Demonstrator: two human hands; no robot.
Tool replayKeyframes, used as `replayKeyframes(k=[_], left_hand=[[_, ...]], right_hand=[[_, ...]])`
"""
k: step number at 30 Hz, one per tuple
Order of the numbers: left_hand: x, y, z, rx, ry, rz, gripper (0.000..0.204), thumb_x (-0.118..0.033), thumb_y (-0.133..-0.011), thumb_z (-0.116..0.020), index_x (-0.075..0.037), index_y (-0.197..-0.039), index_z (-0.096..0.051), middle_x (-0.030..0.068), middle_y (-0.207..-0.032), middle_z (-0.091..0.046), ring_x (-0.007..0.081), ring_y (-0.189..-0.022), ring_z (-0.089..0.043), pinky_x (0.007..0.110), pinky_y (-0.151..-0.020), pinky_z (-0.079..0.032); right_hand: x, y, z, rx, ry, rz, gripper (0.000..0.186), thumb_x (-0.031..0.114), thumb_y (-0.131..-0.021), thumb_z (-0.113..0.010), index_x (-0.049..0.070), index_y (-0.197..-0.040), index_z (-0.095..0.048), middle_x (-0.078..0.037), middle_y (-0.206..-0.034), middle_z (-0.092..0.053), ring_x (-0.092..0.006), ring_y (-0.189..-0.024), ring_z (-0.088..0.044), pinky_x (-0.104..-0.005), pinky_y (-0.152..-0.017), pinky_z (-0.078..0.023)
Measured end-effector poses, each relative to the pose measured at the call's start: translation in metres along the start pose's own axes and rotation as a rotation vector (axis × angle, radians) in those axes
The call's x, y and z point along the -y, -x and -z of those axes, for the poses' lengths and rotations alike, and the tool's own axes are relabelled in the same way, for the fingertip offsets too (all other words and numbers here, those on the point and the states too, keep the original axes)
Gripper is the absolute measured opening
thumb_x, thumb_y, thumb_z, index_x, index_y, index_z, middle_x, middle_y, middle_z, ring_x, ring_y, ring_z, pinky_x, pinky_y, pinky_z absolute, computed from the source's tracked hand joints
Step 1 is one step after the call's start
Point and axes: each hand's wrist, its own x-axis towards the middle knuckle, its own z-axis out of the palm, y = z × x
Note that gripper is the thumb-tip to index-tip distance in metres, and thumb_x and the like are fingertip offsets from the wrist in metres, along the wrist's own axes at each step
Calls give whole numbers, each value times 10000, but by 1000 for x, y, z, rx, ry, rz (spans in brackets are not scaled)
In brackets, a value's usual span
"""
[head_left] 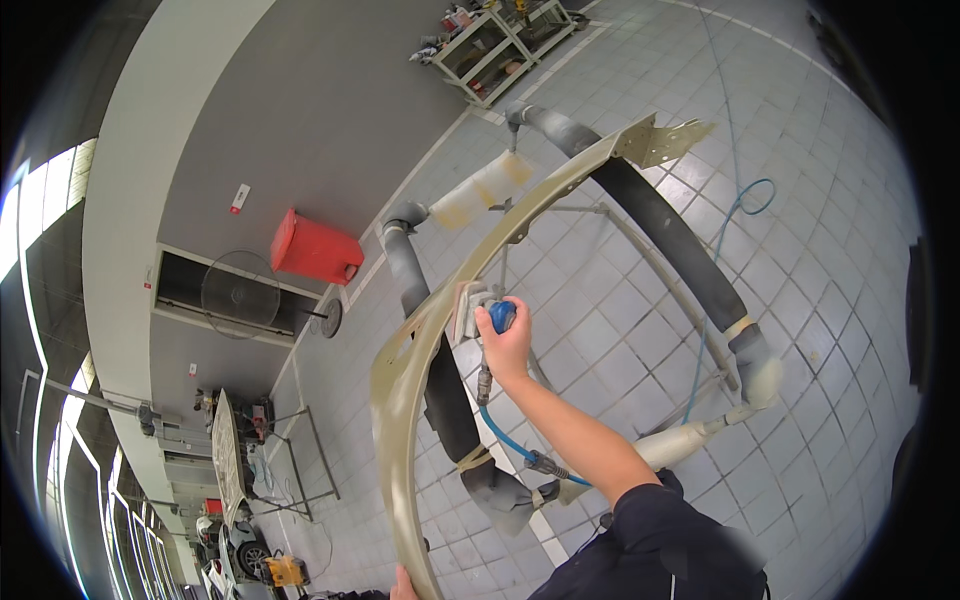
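My right hand (pixel 508 345) grips an air sander (pixel 497 312) with a blue top and a grey body, its pad against the curved inner edge of an olive-beige body panel (pixel 398 420). A blue air hose (pixel 505 435) runs from the sander under my forearm. My left hand (pixel 403 585), mostly cut off at the bottom edge, holds the near end of the panel. The panel lies across a padded stand (pixel 680 240) wrapped in dark and pale coverings and tape.
A tiled floor (pixel 820 300) carries another hose (pixel 752 200). At the back stand a shelved trolley (pixel 485 70), a red bin (pixel 310 247) and a fan (pixel 238 293). A rack with a panel (pixel 228 455), a yellow machine (pixel 285 570) and a car (pixel 240 555) are at the lower left.
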Motion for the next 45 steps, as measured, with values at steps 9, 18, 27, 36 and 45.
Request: replayKeyframes(k=[9, 18, 27, 36, 45], left_hand=[[22, -9, 6, 34, -55, -132, 633, -458, -1197, -385, 13, -1608, -487, 136, -1526, -603, 235, -1362, -568, 359, -1117, -489], [11, -18, -4, 51, -81, -49, 638, -462, -1196, -386, 16, -1606, -488, 139, -1524, -604, 236, -1358, -570, 359, -1116, -489], [17, -14, -2, 64, -102, -28, 643, -467, -1195, -387, 19, -1604, -488, 143, -1521, -605, 238, -1355, -571, 359, -1115, -489], [25, -6, 2, 62, -112, -3, 648, -471, -1194, -388, 23, -1602, -489, 146, -1518, -606, 239, -1352, -573, 359, -1114, -489], [25, -4, 3, 50, -117, -9, 653, -475, -1193, -390, 26, -1600, -489, 150, -1516, -607, 241, -1348, -575, 360, -1112, -490]], right_hand=[[3, -69, 29, -77, 2, 78, 679, 449, -910, -861, -10, -1326, -581, -200, -1217, -613, -359, -1132, -609, -464, -1010, -496], [12, -140, 74, -141, 2, 87, 668, 439, -915, -862, -22, -1310, -584, -195, -1212, -634, -328, -1107, -627, -436, -1000, -510], [36, -209, 110, -345, -158, 111, 651, 444, -932, -859, -39, -1275, -587, -138, -1139, -639, -234, -1020, -617, -379, -954, -523], [43, -223, 119, -425, -160, 125, 674, 449, -946, -841, -50, -1307, -568, -191, -1238, -628, -293, -1127, -612, -422, -1028, -500], [33, -138, 40, -239, -24, 57, 704, 477, -923, -836, -18, -1333, -548, -233, -1268, -575, -388, -1168, -582, -474, -1056, -473]])
